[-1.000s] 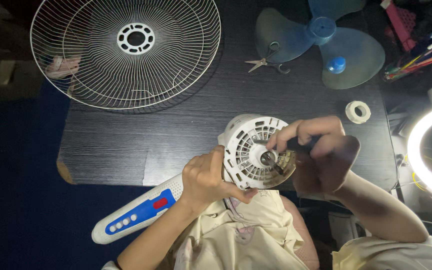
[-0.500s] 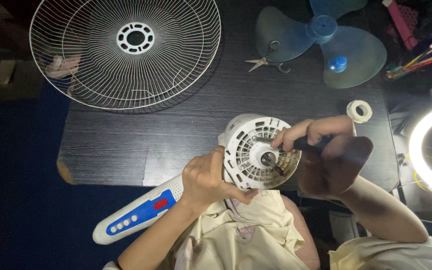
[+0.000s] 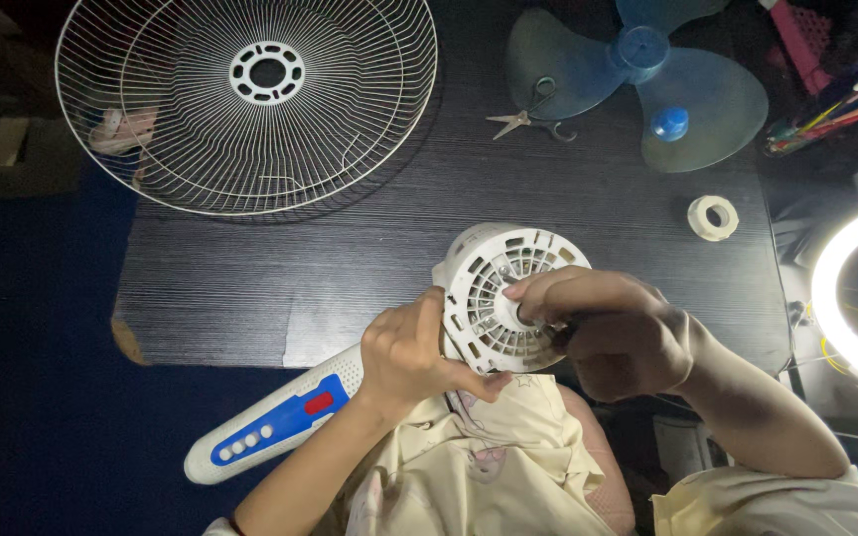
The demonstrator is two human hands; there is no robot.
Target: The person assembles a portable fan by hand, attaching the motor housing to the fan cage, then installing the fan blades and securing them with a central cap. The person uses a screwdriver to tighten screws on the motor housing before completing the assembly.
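1. Head view, the surface: a dark wood-grain table (image 3: 350, 268) fills the middle of the picture, with dark blue floor to its left. A white wire fan guard (image 3: 246, 99) lies flat at the table's far left corner. At the far right lie a blue three-blade fan blade (image 3: 647, 79) with a blue cap (image 3: 669, 123) on it, a pair of scissors (image 3: 526, 117) just beside the blade, and a roll of white tape (image 3: 713, 217) nearer the person.
2. Head view, the room: a lit ring light (image 3: 851, 298) glows at the right edge; pens and pencils (image 3: 826, 104) are piled at the upper right.
3. Head view, the hands: the white fan motor housing (image 3: 503, 293) sits at the table's near edge, its vented face upward, joined to a white and blue control stem (image 3: 270, 427) that slants down left over the person's lap.
4. The left hand (image 3: 411, 355) is clamped around the housing's near left rim, fingers curled, thumb underneath.
5. The right hand (image 3: 613, 333) lies over the housing's right half, fingers bunched together and pressed near its centre; whether they pinch a tool cannot be told.
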